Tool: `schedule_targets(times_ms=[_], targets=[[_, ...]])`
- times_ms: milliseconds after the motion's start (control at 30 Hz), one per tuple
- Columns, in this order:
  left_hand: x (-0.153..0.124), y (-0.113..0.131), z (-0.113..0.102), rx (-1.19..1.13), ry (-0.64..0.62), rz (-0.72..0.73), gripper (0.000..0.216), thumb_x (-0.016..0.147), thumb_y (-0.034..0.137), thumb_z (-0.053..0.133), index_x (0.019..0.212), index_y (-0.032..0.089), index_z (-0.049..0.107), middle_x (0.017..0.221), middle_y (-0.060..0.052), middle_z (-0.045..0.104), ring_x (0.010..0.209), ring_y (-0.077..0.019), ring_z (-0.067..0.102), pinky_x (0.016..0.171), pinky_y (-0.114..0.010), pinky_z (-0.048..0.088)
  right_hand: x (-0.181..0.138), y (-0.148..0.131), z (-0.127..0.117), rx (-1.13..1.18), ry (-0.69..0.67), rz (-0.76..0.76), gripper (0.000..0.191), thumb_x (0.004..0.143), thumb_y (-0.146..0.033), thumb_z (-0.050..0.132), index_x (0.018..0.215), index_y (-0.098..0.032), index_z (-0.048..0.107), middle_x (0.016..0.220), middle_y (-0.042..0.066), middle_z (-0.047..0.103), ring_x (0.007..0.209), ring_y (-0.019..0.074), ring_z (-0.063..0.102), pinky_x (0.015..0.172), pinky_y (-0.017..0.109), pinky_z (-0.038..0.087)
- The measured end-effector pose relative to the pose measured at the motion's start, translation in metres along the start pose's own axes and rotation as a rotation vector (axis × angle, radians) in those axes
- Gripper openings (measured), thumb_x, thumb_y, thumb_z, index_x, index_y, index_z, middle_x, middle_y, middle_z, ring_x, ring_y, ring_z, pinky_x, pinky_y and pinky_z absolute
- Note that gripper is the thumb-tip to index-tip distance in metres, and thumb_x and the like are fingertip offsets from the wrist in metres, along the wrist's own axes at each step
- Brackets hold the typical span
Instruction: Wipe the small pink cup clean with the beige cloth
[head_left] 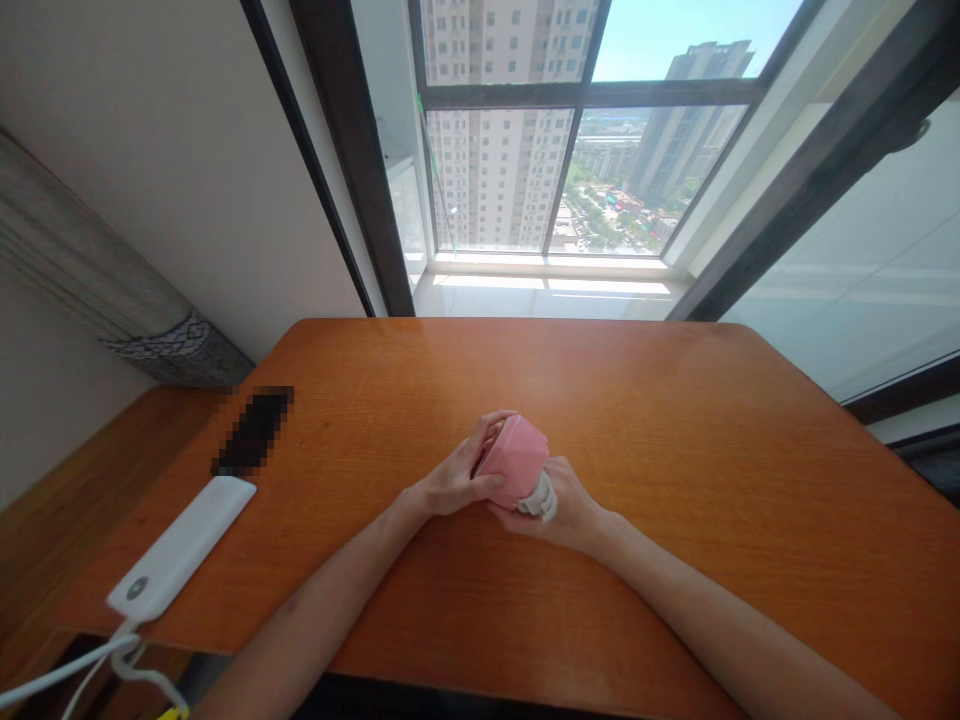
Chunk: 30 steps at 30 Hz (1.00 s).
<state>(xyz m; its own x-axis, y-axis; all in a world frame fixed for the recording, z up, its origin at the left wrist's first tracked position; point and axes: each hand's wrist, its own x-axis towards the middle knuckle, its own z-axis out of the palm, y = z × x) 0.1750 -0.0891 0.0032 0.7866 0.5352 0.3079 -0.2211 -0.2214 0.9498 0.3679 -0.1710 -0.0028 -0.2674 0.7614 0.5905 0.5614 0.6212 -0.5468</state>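
Observation:
Both my hands meet over the middle of the wooden table (675, 420). They hold a small pink boxy object (514, 458) with a white part (541, 498) at its lower end. My left hand (457, 478) wraps its fingers round the pink object's left side and top. From the right and below, my right hand (571, 505) cups it, fingers curled by the white part. The object sits just above the tabletop.
A white power bank (182, 546) with a white cable (67, 672) lies at the table's left front edge. A dark pixelated item (253, 430) lies behind it. A large window (570, 150) stands beyond the table's far edge.

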Motion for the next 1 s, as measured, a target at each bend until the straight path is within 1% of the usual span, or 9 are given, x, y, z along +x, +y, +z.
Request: schedule_targets(times_ms=[200, 333, 400, 500, 600, 700, 833, 900, 1000], targets=[[-0.002, 0.002, 0.001, -0.077, -0.001, -0.022, 0.108, 0.084, 0.080, 0.073, 0.168, 0.028, 0.028, 0.162, -0.019, 0.048, 0.142, -0.0437, 0.054, 0.118, -0.057, 0.044, 0.000, -0.013, 0.002, 0.318, 0.029, 0.281, 0.018, 0.080, -0.037, 0.082, 0.077, -0.025, 0.069, 0.070, 0.002, 0.071, 0.065, 0.0200, 0.066, 0.060, 0.031, 0.055], [-0.003, -0.002, 0.002, -0.109, -0.008, -0.057, 0.109, 0.083, 0.073, 0.080, 0.169, 0.032, 0.027, 0.162, -0.017, 0.047, 0.141, -0.0419, 0.055, 0.118, -0.056, 0.045, 0.003, -0.018, -0.003, 0.555, 0.040, 0.495, 0.027, 0.078, -0.041, 0.086, 0.090, -0.022, 0.072, 0.076, 0.003, 0.071, 0.069, 0.0198, 0.066, 0.059, 0.030, 0.055], [-0.003, -0.002, 0.003, -0.120, -0.021, -0.066, 0.111, 0.081, 0.067, 0.084, 0.169, 0.033, 0.025, 0.160, -0.017, 0.049, 0.140, -0.0409, 0.056, 0.118, -0.056, 0.046, 0.006, -0.017, -0.005, 0.679, 0.038, 0.603, 0.036, 0.076, -0.047, 0.088, 0.094, -0.021, 0.071, 0.067, 0.000, 0.066, 0.056, 0.0154, 0.059, 0.049, 0.026, 0.050], [-0.002, -0.002, 0.003, -0.139, -0.011, -0.056, 0.115, 0.079, 0.067, 0.087, 0.170, 0.033, 0.025, 0.164, -0.017, 0.045, 0.142, -0.0414, 0.056, 0.119, -0.056, 0.046, 0.010, -0.016, -0.006, 0.889, 0.026, 0.777, 0.046, 0.072, -0.057, 0.089, 0.086, -0.018, 0.069, 0.050, -0.005, 0.054, 0.039, 0.0092, 0.042, 0.036, 0.021, 0.035], [-0.002, -0.004, 0.002, -0.136, -0.008, -0.049, 0.116, 0.077, 0.065, 0.089, 0.170, 0.034, 0.026, 0.170, -0.017, 0.038, 0.147, -0.0428, 0.052, 0.121, -0.056, 0.045, 0.014, -0.015, -0.004, 1.127, 0.069, 0.923, 0.049, 0.067, -0.057, 0.091, 0.082, -0.018, 0.066, 0.051, -0.006, 0.053, 0.039, 0.0063, 0.038, 0.034, 0.017, 0.030], [-0.003, -0.007, 0.001, -0.053, -0.010, -0.044, 0.117, 0.077, 0.062, 0.091, 0.170, 0.034, 0.026, 0.168, -0.017, 0.042, 0.149, -0.0428, 0.050, 0.122, -0.057, 0.044, 0.016, -0.015, -0.003, 1.269, 0.090, 1.027, 0.049, 0.065, -0.056, 0.091, 0.085, -0.019, 0.065, 0.051, -0.008, 0.050, 0.041, 0.0050, 0.034, 0.034, 0.014, 0.026], [-0.003, -0.009, -0.002, 0.119, -0.001, 0.010, 0.117, 0.075, 0.064, 0.091, 0.169, 0.031, 0.028, 0.161, -0.018, 0.048, 0.145, -0.0415, 0.054, 0.124, -0.061, 0.042, 0.016, -0.014, -0.004, 1.297, 0.074, 1.057, 0.049, 0.065, -0.056, 0.091, 0.084, -0.019, 0.064, 0.051, -0.008, 0.048, 0.041, 0.0048, 0.033, 0.034, 0.013, 0.025], [-0.003, -0.008, -0.005, 0.259, 0.009, 0.088, 0.119, 0.074, 0.065, 0.091, 0.169, 0.030, 0.027, 0.164, -0.019, 0.043, 0.149, -0.0431, 0.049, 0.126, -0.063, 0.039, 0.016, -0.014, -0.004, 1.307, 0.069, 1.062, 0.048, 0.065, -0.053, 0.092, 0.085, -0.019, 0.064, 0.053, -0.008, 0.050, 0.042, 0.0051, 0.035, 0.034, 0.013, 0.024], [-0.003, -0.006, -0.013, 0.538, 0.005, 0.271, 0.132, 0.069, 0.065, 0.095, 0.172, 0.033, 0.019, 0.174, -0.021, 0.029, 0.160, -0.0459, 0.034, 0.129, -0.064, 0.035, 0.016, -0.014, -0.005, 1.320, 0.072, 1.069, 0.048, 0.066, -0.052, 0.093, 0.087, -0.020, 0.064, 0.054, -0.008, 0.051, 0.043, 0.0053, 0.036, 0.034, 0.012, 0.023]])
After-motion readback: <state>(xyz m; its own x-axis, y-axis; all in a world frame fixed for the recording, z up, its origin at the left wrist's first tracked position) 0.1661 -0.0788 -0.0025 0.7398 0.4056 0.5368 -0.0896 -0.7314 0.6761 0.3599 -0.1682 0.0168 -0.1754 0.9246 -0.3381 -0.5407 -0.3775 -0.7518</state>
